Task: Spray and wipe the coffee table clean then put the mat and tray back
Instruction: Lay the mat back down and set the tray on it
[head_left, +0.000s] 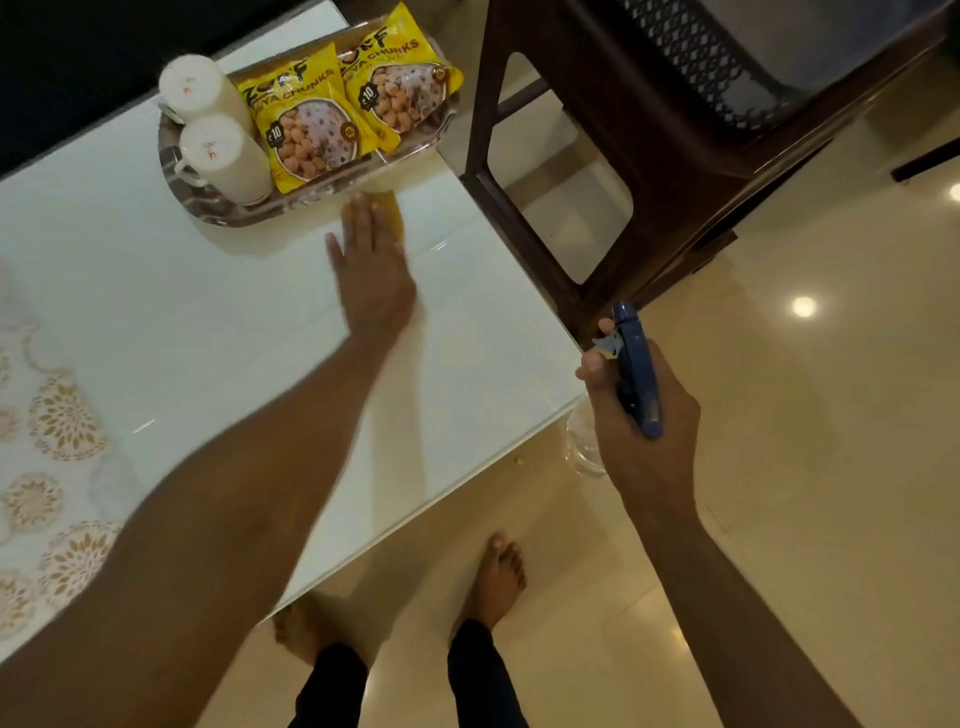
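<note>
Yellow cloth (387, 215) under my flat left hand (371, 275), mid-frame: wiping step on coffee table (208, 322). Right hand (636, 405) grips spray bottle (636, 369). Next: shift tray (208, 208), upper left.

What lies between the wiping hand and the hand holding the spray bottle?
In the head view, only bare glass tabletop and its corner edge lie between the left hand and the right hand.

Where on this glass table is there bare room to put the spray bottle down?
Bare glass lies between the gold-patterned lace mat, the left hand pressing the yellow cloth, and the near edge of the glass table. The far corner is crowded by the silver tray.
</note>
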